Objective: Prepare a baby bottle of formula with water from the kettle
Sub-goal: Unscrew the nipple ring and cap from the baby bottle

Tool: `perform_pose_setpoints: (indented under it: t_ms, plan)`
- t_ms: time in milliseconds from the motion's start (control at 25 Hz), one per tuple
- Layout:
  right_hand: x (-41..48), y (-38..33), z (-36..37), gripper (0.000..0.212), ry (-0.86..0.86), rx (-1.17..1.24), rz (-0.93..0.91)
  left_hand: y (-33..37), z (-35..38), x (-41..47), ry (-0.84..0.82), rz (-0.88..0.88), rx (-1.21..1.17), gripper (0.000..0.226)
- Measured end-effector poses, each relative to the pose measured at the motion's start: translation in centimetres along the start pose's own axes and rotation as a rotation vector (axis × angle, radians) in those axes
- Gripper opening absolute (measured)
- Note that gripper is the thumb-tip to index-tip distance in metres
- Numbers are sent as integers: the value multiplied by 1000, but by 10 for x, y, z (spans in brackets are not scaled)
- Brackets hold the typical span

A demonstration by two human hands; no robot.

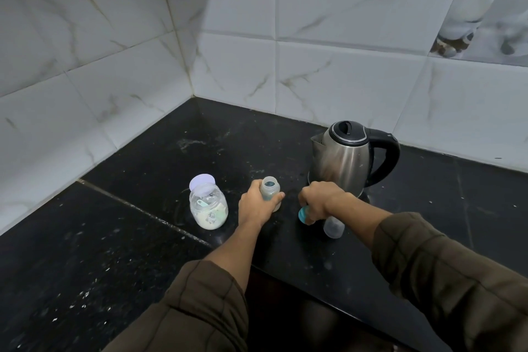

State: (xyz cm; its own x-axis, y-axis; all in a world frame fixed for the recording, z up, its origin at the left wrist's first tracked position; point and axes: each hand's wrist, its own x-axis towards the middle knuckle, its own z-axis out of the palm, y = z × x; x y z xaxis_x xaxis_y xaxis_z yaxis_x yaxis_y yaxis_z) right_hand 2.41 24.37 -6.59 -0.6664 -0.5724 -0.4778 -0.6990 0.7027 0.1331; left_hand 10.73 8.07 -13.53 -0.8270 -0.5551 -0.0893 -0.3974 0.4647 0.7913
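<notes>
The left hand (255, 206) gripped the upright, open bottle (270, 183) left of the kettle (343, 157); the right hand (317, 200) (nearer the kettle) clutched the teal cap (303, 216).

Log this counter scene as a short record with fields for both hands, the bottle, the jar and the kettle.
left hand: fingers wrapped round the baby bottle
right hand: holds a teal ring low over the counter
baby bottle: upright on the counter, top open
formula jar: left of the bottle, open, pale powder inside, lid tilted at its far rim
kettle: behind the right hand, lid closed
clear cap: on the counter by the right wrist
</notes>
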Motion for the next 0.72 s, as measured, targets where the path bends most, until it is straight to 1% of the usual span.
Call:
perform_pose_setpoints:
  t_ms: [280,360,440,520,640,720]
  plan:
    - [9,-10,8,57,-51,-20,-23,-3,1,1,-8,6,-34,63]
    - [10,-10,5,61,-66,-34,-27,-4,-2,0,-27,-3,-51,75]
    - [9,-10,-2,61,-77,-47,-32,-2,-7,-2,-51,-7,-79,94]
    - [9,-8,-14,54,-62,-50,-35,2,-12,-2,-42,17,-107,105]
    - [8,-6,-38,38,6,-21,-13,16,-22,0,-2,76,-134,101]
    - [8,-6,-57,35,59,7,-1,28,-33,2,18,117,-156,104]
